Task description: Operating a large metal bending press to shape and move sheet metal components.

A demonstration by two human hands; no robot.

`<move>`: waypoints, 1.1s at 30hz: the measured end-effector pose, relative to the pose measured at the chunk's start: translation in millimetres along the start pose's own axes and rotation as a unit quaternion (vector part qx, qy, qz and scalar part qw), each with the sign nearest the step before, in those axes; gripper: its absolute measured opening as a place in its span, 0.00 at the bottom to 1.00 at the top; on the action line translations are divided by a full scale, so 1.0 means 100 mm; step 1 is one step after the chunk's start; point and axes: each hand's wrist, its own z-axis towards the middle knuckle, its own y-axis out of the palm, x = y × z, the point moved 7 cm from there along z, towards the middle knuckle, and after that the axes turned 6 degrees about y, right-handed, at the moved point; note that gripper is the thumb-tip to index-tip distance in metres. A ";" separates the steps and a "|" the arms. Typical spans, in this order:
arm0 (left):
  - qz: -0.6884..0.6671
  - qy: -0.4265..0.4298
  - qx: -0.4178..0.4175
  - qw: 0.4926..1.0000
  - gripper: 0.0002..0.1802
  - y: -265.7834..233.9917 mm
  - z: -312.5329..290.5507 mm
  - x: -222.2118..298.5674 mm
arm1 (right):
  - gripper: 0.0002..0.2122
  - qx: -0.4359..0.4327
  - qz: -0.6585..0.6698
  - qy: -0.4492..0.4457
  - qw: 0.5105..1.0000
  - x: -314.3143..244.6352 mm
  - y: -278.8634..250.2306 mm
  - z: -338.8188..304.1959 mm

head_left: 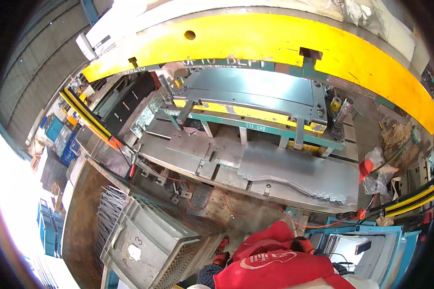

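My left hand (221, 259), in a red and dark glove, hangs low beside the red apron (270, 265), close to a grey plastic crate (152, 241). Its fingers are too small and partly hidden to read. My right hand (305, 244), gloved in red and dark, is at the apron's right side, near a blue-framed bin of flat sheets (354, 248). The apron hides part of it. Ahead, a stack of thin grey metal sheets (294, 168) with wavy front edges lies on the press bed (197, 161). Neither hand touches that stack.
Over the bed stands a press die (255, 89) with a smooth metal plate, under a yellow press beam (255, 36). Yellow-black guards (89, 115) flank it. A red-handled tool (133, 166) is at the bed's left end. Orange cable (323, 225) runs along the front edge.
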 end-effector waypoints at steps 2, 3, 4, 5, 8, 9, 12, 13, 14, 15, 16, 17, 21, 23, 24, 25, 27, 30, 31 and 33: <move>0.001 0.004 -0.002 1.000 0.20 0.01 0.07 -0.07 | 0.13 0.004 0.031 0.030 0.999 0.07 0.04 -0.01; 0.003 0.005 0.001 1.000 0.20 0.01 0.12 -0.12 | 0.13 0.000 0.060 0.056 0.997 0.11 0.08 0.00; 0.005 0.008 0.004 1.000 0.20 0.00 0.20 -0.15 | 0.13 0.001 0.059 0.054 0.997 0.11 0.13 0.03; 0.002 0.010 0.007 1.000 0.20 -0.05 0.25 -0.16 | 0.14 -0.011 0.235 0.127 0.964 0.21 0.17 0.06; 0.004 0.018 0.013 1.000 0.20 -0.10 0.42 -0.05 | 0.14 -0.008 0.206 0.103 0.973 0.30 0.16 0.15; 0.002 0.017 0.014 1.000 0.20 -0.13 0.46 -0.02 | 0.15 0.009 0.005 0.008 1.000 0.25 0.16 0.19; -0.004 0.015 0.019 1.000 0.20 -0.10 0.57 -0.04 | 0.15 -0.013 0.084 0.041 0.996 0.57 0.38 0.23; -0.004 0.017 0.020 1.000 0.20 -0.10 0.60 -0.03 | 0.15 -0.014 0.082 0.040 0.996 0.62 0.38 0.24; -0.005 0.020 0.020 1.000 0.20 -0.13 0.61 0.00 | 0.15 -0.022 0.087 0.041 0.995 0.55 0.36 0.27; -0.004 0.021 0.021 1.000 0.20 -0.15 0.60 0.03 | 0.15 -0.030 0.092 0.043 0.994 0.50 0.35 0.28; -0.003 0.026 0.021 0.999 0.20 -0.19 0.62 0.06 | 0.15 -0.030 0.093 0.045 0.994 0.54 0.36 0.28; -0.003 0.027 0.021 0.999 0.20 -0.20 0.63 0.06 | 0.15 -0.031 0.097 0.027 0.994 0.52 0.35 0.31; -0.001 0.032 0.021 0.999 0.20 -0.24 0.66 0.08 | 0.14 -0.040 -0.001 -0.006 0.999 0.30 0.24 0.38; -0.005 0.031 0.022 0.999 0.20 -0.26 0.65 0.08 | 0.14 -0.027 0.019 0.002 0.999 0.42 0.31 0.39; -0.007 0.030 0.024 0.999 0.20 -0.26 0.64 0.07 | 0.13 -0.015 0.037 0.008 0.999 0.46 0.32 0.40; -0.005 0.029 0.025 0.999 0.20 -0.26 0.64 0.07 | 0.13 -0.015 0.037 0.008 0.999 0.48 0.35 0.38; -0.004 0.030 0.025 0.999 0.19 -0.25 0.66 0.05 | 0.12 -0.081 0.291 0.200 0.932 0.45 0.34 0.36; 0.001 0.034 0.020 0.999 0.19 -0.20 0.72 0.03 | 0.12 -0.006 -0.016 -0.030 0.999 0.19 0.23 0.35; 0.002 0.038 0.020 0.999 0.19 -0.19 0.75 0.03 | 0.12 -0.004 -0.016 -0.026 1.000 0.20 0.24 0.33; -0.001 0.038 0.023 0.999 0.19 -0.11 0.81 -0.06 | 0.13 0.000 -0.074 -0.052 0.996 0.05 0.22 0.32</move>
